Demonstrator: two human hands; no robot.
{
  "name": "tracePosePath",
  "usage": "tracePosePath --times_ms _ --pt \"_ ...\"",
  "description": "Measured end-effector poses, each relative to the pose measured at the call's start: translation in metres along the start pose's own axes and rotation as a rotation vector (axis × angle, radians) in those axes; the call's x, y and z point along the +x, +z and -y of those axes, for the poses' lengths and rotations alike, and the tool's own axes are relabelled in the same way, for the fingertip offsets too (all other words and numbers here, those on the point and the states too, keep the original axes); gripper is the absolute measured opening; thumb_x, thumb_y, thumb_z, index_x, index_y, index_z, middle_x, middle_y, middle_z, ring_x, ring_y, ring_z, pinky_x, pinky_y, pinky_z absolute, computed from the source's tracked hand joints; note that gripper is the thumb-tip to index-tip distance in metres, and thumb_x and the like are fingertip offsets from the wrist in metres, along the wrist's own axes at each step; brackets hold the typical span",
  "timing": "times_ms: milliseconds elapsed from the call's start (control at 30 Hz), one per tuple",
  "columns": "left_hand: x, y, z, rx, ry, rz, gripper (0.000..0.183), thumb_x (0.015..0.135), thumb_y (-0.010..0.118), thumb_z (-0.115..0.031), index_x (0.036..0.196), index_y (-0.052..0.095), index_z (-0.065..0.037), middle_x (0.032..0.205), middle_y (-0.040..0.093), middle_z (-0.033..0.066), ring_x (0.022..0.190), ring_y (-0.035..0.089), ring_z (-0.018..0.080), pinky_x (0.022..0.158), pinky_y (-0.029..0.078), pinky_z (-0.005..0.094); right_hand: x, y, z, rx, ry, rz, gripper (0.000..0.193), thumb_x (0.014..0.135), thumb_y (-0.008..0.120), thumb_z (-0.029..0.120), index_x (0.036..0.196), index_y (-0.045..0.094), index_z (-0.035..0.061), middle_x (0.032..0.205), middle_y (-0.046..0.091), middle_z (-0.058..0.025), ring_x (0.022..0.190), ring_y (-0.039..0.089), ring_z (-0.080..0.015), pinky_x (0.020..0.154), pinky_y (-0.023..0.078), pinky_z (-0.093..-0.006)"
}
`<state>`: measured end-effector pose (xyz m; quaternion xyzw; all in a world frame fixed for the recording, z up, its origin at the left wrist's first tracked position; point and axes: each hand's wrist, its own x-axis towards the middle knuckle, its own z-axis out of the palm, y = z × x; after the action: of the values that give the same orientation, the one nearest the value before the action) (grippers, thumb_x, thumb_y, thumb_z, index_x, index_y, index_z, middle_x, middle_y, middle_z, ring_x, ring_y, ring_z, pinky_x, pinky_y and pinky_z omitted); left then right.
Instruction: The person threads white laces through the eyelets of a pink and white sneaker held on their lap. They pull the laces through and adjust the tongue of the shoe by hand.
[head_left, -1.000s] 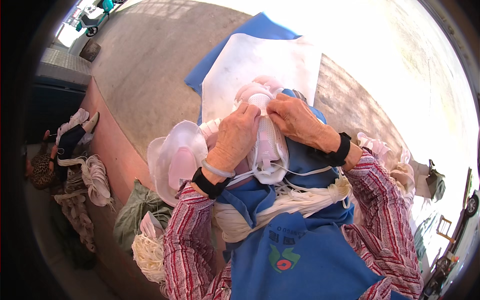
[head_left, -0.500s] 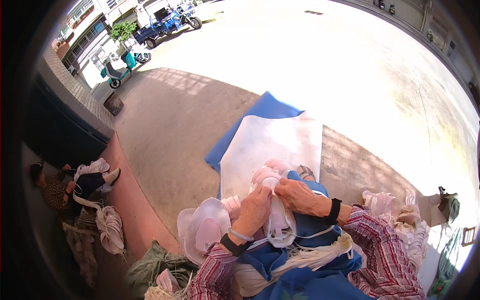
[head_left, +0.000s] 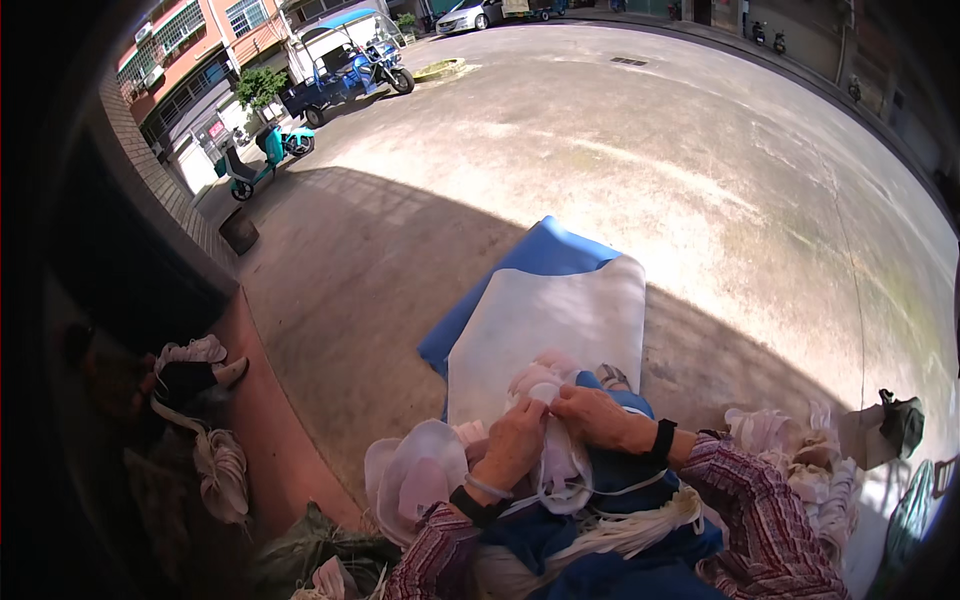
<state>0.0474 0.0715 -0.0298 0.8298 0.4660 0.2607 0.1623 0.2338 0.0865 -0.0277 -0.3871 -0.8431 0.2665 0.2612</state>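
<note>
Over my lap, my left hand [head_left: 512, 442] and my right hand [head_left: 600, 420] meet with pinched fingertips at a white shoe upper [head_left: 562, 478]. Both hands grip its top edge, and a thin white cord loops around its lower part and trails right. Whether a cord end is also between my fingertips is too small to tell. Just beyond my fingers lie more pale pink uppers [head_left: 545, 368]. Across my blue-covered lap spreads a bundle of cream laces [head_left: 640, 528]. Beside my left wrist stand white uppers with pink insides [head_left: 425, 478].
White and blue sheets [head_left: 555, 320] lie on the ground ahead. More uppers are piled at my right [head_left: 800, 455], near a dark bag [head_left: 900, 425]. A green sack [head_left: 315, 555] sits lower left. Further left, a shadowed person sits with uppers [head_left: 192, 352]. A teal scooter [head_left: 270, 150] and blue three-wheeler [head_left: 350, 75] stand beyond.
The view has tilted up a little, so the scene sits lower, and the picture is darker with the yard clearer. My hands stay pinched at the same upper, with hardly any movement.
</note>
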Motion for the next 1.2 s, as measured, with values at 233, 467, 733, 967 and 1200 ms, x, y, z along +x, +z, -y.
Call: tracePosePath --times_ms 233,467,733,967,1200 --pt "-0.001 0.001 -0.003 -0.029 -0.022 -0.011 0.010 0.093 0.054 -0.014 0.095 0.057 -0.005 0.092 0.060 0.0170 0.078 0.063 0.0395 0.065 0.052 0.0475 -0.001 0.000 0.008 -0.010 0.091 0.023 0.016 0.085 0.054 0.006 0.096 0.061 -0.0029 0.088 0.058 -0.0220 0.084 0.059 -0.0389 0.075 0.048 -0.0431" --pt "0.000 0.000 -0.001 0.000 -0.007 0.011 0.010 0.093 0.055 -0.015 0.094 0.057 -0.005 0.091 0.060 0.0164 0.077 0.063 0.0390 0.064 0.052 0.0473 -0.002 -0.002 0.003 0.043 0.132 -0.010 0.013 0.083 0.055 0.008 0.086 0.063 -0.0022 0.087 0.059 -0.0225 0.083 0.059 -0.0394 0.075 0.048 -0.0456" --pt "0.000 0.001 -0.003 0.005 -0.026 -0.004 0.010 0.093 0.054 -0.013 0.094 0.056 -0.004 0.090 0.060 0.0177 0.076 0.063 0.0395 0.063 0.051 0.0482 0.001 0.000 0.000 0.056 0.042 -0.027 0.011 0.081 0.056 0.007 0.084 0.062 -0.0020 0.082 0.058 -0.0219 0.079 0.059 -0.0388 0.072 0.048 -0.0445" --pt "-0.005 -0.002 -0.007 0.005 -0.022 0.015 0.009 0.092 0.054 -0.013 0.094 0.055 -0.004 0.090 0.059 0.0177 0.077 0.063 0.0395 0.064 0.051 0.0484 -0.009 -0.003 0.005 0.070 0.053 -0.027 0.011 0.082 0.057 0.006 0.085 0.062 -0.0025 0.082 0.058 -0.0220 0.078 0.059 -0.0385 0.070 0.048 -0.0447" --pt "0.006 -0.001 -0.007 -0.001 -0.035 0.015 0.008 0.090 0.059 -0.013 0.093 0.057 -0.006 0.090 0.060 0.0146 0.080 0.063 0.0379 0.067 0.051 0.0459 -0.006 -0.007 -0.004 0.070 0.128 -0.072 0.013 0.081 0.056 0.006 0.083 0.062 -0.0047 0.082 0.057 -0.0238 0.081 0.059 -0.0402 0.074 0.049 -0.0449"
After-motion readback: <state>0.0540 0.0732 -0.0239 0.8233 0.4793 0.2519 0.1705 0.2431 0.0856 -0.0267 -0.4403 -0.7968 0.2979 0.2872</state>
